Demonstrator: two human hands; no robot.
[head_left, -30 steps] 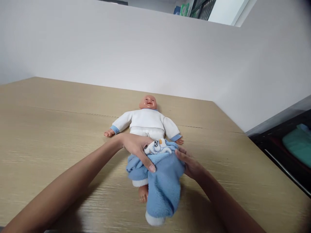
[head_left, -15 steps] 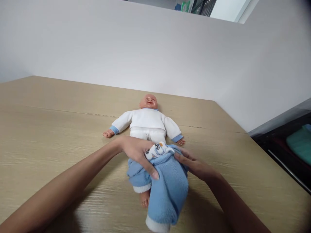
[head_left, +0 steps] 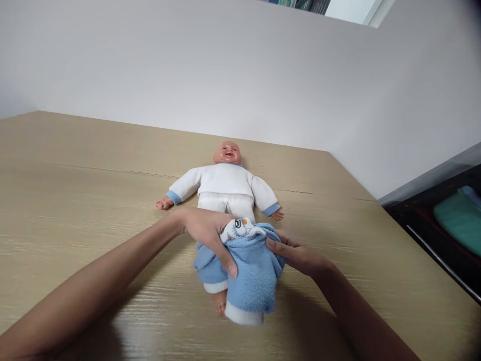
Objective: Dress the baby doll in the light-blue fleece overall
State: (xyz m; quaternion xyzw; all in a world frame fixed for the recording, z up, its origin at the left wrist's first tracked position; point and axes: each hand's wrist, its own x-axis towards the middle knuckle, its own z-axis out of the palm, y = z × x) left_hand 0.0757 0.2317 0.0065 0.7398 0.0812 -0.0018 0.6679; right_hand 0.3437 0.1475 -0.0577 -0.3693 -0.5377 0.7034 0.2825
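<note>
A baby doll (head_left: pixel 225 179) lies on its back, head away from me, in a white top with blue cuffs. Fluffy blue trousers (head_left: pixel 252 278) with white hems cover its lower legs. One bare foot (head_left: pixel 220 303) pokes out of the left trouser leg; the other foot is hidden inside the right leg. My left hand (head_left: pixel 214 238) grips the trousers near the waist, thumb on top and fingers out of sight beneath. On the right side, my right hand (head_left: pixel 295 253) pinches the bunched waistband, beside a white patch with a printed face (head_left: pixel 240 228).
The doll rests on a wood-grain table (head_left: pixel 93 200). A pale wall (head_left: pixel 188 70) stands behind the table's far edge. At the right, below the table edge, is a dark container (head_left: pixel 424 220) with green cloth (head_left: pixel 458 220) in it.
The right trouser leg has drawn up shorter, its white hem now farther from me. Both hands keep their hold. The view has shifted slightly.
</note>
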